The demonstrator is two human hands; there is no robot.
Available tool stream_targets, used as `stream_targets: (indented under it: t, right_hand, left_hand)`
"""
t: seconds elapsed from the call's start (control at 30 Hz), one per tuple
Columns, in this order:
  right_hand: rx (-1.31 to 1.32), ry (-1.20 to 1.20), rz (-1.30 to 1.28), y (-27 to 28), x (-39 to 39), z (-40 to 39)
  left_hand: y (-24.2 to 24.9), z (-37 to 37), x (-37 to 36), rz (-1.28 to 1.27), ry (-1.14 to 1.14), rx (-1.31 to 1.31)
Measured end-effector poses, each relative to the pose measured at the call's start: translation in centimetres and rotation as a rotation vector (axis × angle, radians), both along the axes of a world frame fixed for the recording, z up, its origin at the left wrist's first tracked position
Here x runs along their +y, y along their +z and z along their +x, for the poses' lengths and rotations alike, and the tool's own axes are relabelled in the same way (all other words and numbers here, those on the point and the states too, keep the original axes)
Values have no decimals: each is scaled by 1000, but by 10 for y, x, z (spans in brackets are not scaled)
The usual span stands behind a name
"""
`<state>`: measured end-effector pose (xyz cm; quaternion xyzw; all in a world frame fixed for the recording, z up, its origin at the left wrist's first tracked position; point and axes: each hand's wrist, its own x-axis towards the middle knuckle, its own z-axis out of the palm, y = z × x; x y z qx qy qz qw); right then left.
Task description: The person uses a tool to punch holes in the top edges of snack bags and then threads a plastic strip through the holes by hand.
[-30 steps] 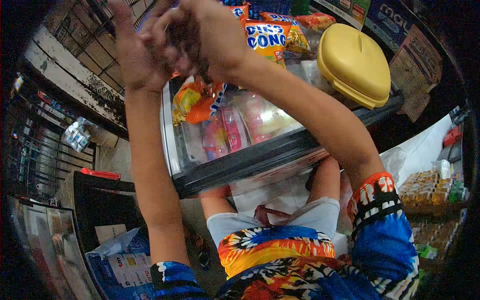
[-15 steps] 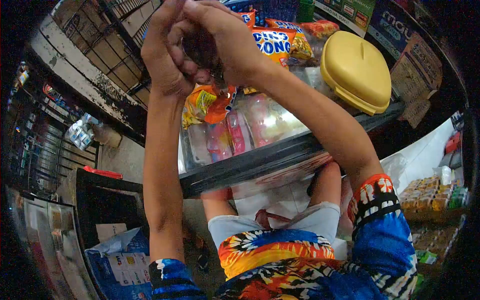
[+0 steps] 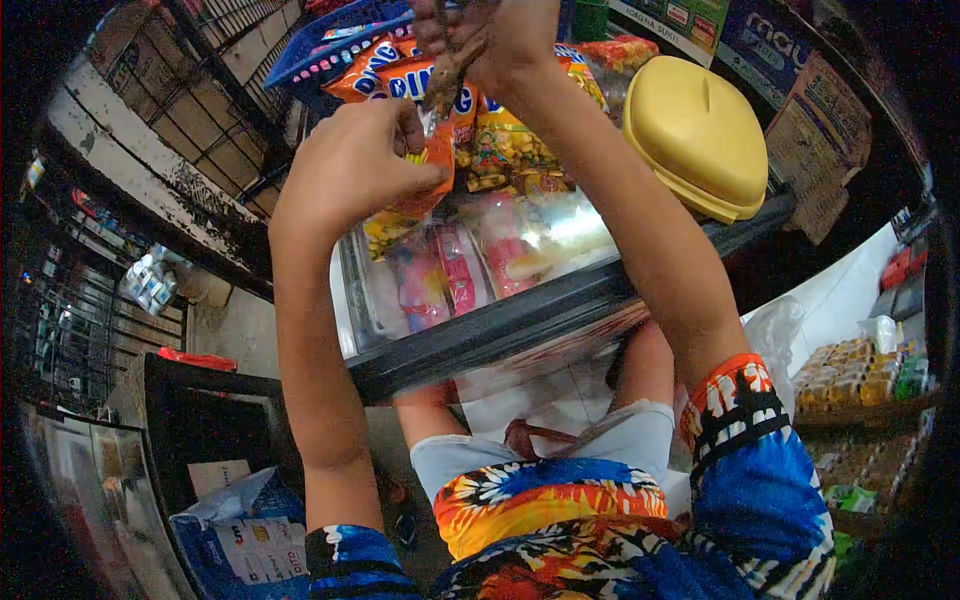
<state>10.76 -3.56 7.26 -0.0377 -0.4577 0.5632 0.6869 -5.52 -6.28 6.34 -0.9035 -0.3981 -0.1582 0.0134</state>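
My left hand [image 3: 355, 170] hovers over the near orange snack bags, thumb and fingers apart, with nothing plainly between them. Higher up, my right hand [image 3: 510, 45] is closed round a narrow, crumpled brownish thing [image 3: 452, 78] that hangs down toward my left fingers; what it is I cannot tell. Behind and below the hands lie orange Ding Dong snack bags [image 3: 400, 80], with a yellow nut mix pictured on one. Nearer me, pink and clear packets [image 3: 460, 265] show under the glass top of the counter [image 3: 490, 325].
A yellow lidded container [image 3: 697, 135] stands on the counter at right. A blue basket [image 3: 300, 62] is at the back left, near a metal grille [image 3: 215, 90]. Packed bottles [image 3: 850, 375] fill a shelf at lower right. A dark chair [image 3: 215, 410] stands at lower left.
My hands, together around a dark thing earlier, have separated. The left came down and opened; the right shifted up and right with the brownish thing. More snack bags and the basket show.
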Motion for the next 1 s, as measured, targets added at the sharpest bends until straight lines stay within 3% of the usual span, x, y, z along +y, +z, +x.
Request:
stream_targets:
  t: [0.07, 0.2, 0.3, 0.33, 0.4, 0.43, 0.47, 0.53, 0.8, 0.9, 1.0]
  right_hand:
    - [79, -141, -105, 7, -8, 7]
    - [120, -244, -21, 13, -5, 18]
    - [-303, -403, 38, 14, -1, 26]
    - [-302, -401, 39, 13, -1, 27]
    - [-959, -672, 221, 12, -3, 26]
    - [-961, -695, 258, 1, 9, 20]
    - [-1255, -747, 409, -9, 17, 20]
    - [-1465, -639, 429, -12, 8, 15]
    - [-1329, -809, 635, -23, 21, 6]
    - [-1297, -675, 560, -19, 21, 6]
    - [-1265, -695, 594, -17, 19, 3]
  left_hand:
    - [-3, -4, 6, -27, -3, -20]
    - [-6, -13, 21, -134, -66, -50]
    - [-6, -17, 33, -170, -93, -48]
    - [-5, -19, 36, -195, -110, -48]
    - [-1, -26, 41, -190, -121, -114]
    - [1, -29, 43, -186, -134, -181]
    - [2, -32, 44, -183, -131, -175]
    - [4, -37, 45, -342, -117, -402]
    - [11, -45, 45, -497, -211, -578]
    - [9, -46, 46, -521, -244, -646]
    - [10, -48, 46, -513, -252, -652]
